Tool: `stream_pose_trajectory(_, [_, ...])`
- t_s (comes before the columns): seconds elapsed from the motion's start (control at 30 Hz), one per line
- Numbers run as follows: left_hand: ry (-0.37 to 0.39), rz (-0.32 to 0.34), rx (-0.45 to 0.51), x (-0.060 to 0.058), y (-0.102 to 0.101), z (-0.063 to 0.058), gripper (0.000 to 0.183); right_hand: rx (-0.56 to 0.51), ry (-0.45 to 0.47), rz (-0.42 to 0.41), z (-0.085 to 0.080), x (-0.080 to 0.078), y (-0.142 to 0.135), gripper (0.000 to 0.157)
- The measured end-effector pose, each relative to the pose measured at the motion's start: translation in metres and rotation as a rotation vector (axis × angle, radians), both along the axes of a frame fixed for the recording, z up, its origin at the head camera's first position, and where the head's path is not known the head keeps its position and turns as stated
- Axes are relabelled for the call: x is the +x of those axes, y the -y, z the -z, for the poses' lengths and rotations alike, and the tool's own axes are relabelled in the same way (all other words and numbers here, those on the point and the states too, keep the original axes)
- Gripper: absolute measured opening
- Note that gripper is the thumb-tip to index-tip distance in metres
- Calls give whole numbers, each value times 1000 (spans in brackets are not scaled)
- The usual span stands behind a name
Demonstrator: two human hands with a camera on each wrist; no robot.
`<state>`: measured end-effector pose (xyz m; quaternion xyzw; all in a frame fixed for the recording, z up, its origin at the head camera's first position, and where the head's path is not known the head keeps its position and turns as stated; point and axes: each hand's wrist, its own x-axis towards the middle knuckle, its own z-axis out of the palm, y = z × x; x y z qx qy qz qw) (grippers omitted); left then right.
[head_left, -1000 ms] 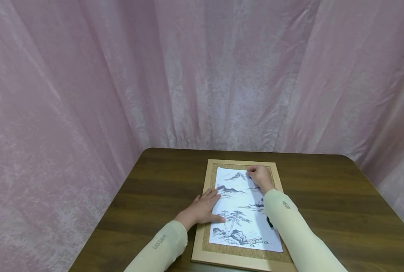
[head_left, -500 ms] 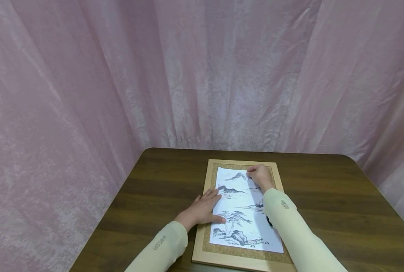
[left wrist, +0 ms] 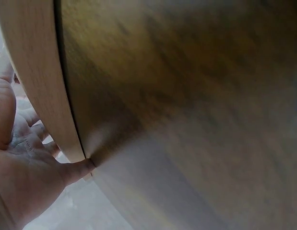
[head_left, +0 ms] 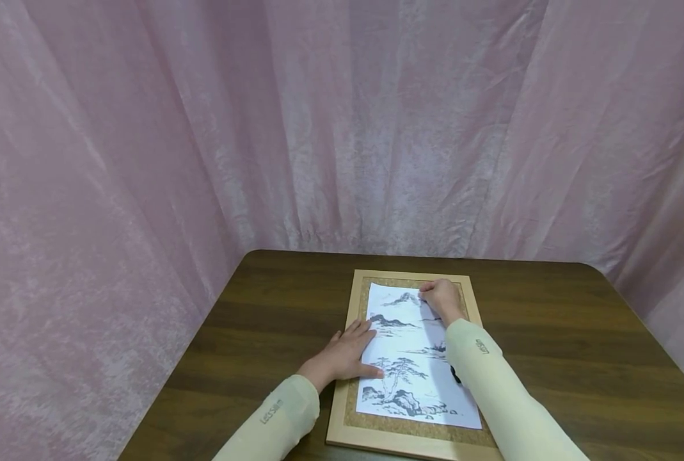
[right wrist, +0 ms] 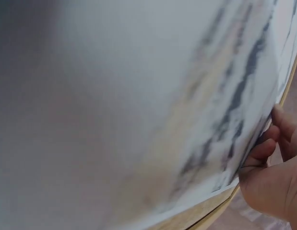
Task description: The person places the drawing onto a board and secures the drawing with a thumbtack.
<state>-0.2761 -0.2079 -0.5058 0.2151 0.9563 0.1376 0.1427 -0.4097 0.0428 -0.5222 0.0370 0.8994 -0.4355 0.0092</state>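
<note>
A white sheet of paper (head_left: pixel 411 346) printed with an ink landscape of mountains and pines lies flat on a wood-framed cork board (head_left: pixel 399 436). My left hand (head_left: pixel 342 355) rests spread over the board's left edge, its fingertips and thumb on the sheet. In the left wrist view, the left hand (left wrist: pixel 30 172) lies against the outer side of the frame (left wrist: pixel 40 72). My right hand (head_left: pixel 441 299), fingers curled, pinches at the sheet's upper right part. The right wrist view has this right hand (right wrist: pixel 278 167) close against the paper (right wrist: pixel 234 86); anything small between its fingertips is hidden.
The board lies on a dark brown wooden table (head_left: pixel 272 320) with rounded far corners. Pink velvety curtains (head_left: pixel 399 128) hang behind the table and to both sides. Pale sleeves (head_left: pixel 485 378) cover both forearms, the right one crossing over the board's right edge.
</note>
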Motion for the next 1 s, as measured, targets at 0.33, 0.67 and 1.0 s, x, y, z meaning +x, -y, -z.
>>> stream_pose_trajectory(0.33, [-1,5,0,-2,1,1,97,-115,19,-13,2,3,-2,20])
stream_pose_trajectory(0.67, [14,-5,3,0,0,0,97,-129,-8,-1,2,5,-6,17])
stream_pose_trajectory(1.0, [8,-4,8,1,-1,-1,96,-121,3,8,1,7,-4,16])
